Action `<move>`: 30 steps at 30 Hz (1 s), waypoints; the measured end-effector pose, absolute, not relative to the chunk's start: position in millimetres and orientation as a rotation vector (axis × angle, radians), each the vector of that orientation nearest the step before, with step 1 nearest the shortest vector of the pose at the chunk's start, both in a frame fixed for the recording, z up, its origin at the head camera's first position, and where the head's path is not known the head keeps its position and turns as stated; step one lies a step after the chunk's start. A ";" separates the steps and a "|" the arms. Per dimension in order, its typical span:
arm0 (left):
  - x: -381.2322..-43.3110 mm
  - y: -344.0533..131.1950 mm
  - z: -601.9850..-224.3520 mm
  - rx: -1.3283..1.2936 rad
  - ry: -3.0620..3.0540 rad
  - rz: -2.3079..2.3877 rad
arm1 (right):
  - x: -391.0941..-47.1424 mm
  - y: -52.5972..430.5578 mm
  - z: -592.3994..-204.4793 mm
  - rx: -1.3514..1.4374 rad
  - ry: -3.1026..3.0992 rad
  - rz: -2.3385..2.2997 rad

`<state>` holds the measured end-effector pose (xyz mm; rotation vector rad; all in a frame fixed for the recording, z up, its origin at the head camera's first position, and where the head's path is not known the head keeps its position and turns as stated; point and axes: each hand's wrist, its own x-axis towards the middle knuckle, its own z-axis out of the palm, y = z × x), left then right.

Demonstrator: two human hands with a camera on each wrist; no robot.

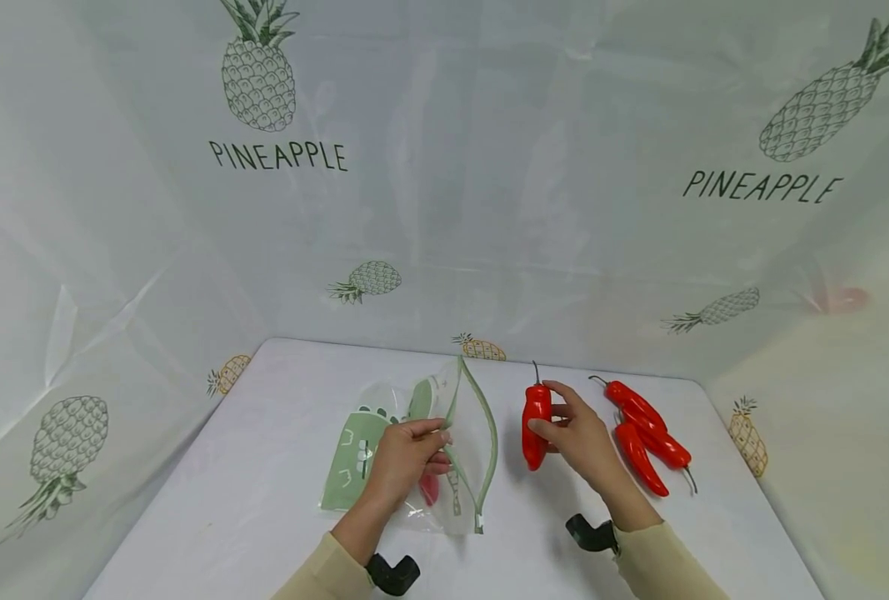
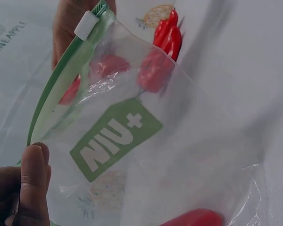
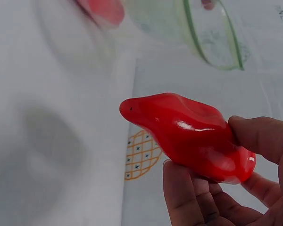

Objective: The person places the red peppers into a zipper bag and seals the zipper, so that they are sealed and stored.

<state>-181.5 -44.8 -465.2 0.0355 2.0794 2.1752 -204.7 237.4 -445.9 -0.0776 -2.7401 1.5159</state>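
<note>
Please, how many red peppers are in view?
5: one pepper in the right hand, three peppers right of it, one pepper inside the bag. More may be hidden; the far-right reddish blur is unclear.

My left hand (image 1: pixel 405 457) pinches; to its right, my right hand (image 1: pixel 585 435) grips, fingers (image 1: pixel 561 390) curled, thumb (image 1: pixel 541 427) opposite them.

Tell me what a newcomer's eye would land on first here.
Probably the glossy red pepper in the right grip, held above the white table between the clear, green-edged bag in the left grip and the red peppers lying to the right. Next, perhaps, the big pineapple prints on the pale sheet behind the table.
</note>
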 end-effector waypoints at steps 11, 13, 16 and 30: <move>-183.5 -44.8 -464.8 0.036 2.105 2.166 | -192.4 219.3 -420.5 0.027 -2.769 1.507; -183.2 -45.1 -464.5 0.044 2.114 2.163 | -190.3 215.8 -417.2 0.044 -2.779 1.520; -183.0 -45.3 -465.0 0.054 2.130 2.158 | -187.8 210.0 -413.9 0.072 -2.792 1.532; -180.7 -44.5 -465.9 0.085 2.198 2.134 | -170.8 180.7 -399.1 0.119 -2.889 1.522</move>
